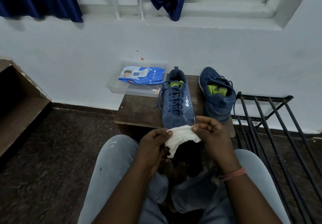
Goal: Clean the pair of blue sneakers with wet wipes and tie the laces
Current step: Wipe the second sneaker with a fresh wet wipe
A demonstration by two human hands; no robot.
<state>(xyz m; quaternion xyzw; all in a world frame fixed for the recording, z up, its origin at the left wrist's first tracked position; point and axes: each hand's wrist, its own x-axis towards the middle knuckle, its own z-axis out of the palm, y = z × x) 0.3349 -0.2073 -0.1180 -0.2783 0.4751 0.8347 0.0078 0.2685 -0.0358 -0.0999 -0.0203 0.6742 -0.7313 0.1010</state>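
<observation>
Both forearms reach forward from the lower edge of view, over the person's grey-trousered knees. Left hand (153, 147) and right hand (211, 133) are raised side by side in front of the bench (137, 112), wrists roughly level, palms turned toward each other.

A white wet wipe (181, 137) is stretched between the two hands. Left thumb and fingers (168, 133) pinch its left end, with the lower part of the wipe bunched against the left palm. Right thumb and forefinger pinch the right end; the other right fingers are curled loosely above it. A pinkish thread band sits on the right wrist.

On the bench, well beyond the hands: left sneaker (176, 100), blue, toe pointing toward the person, laces loose and trailing off its left side; its toe is just behind the wipe. Right sneaker (217, 93) stands beside it to the right, heel toward the person, laces untied, one end hanging over the bench edge.

A clear plastic tray (118, 88) at the bench's far left corner holds a blue wipes pack (148, 76). Dark metal rack (271, 112) to the right, on the floor.
</observation>
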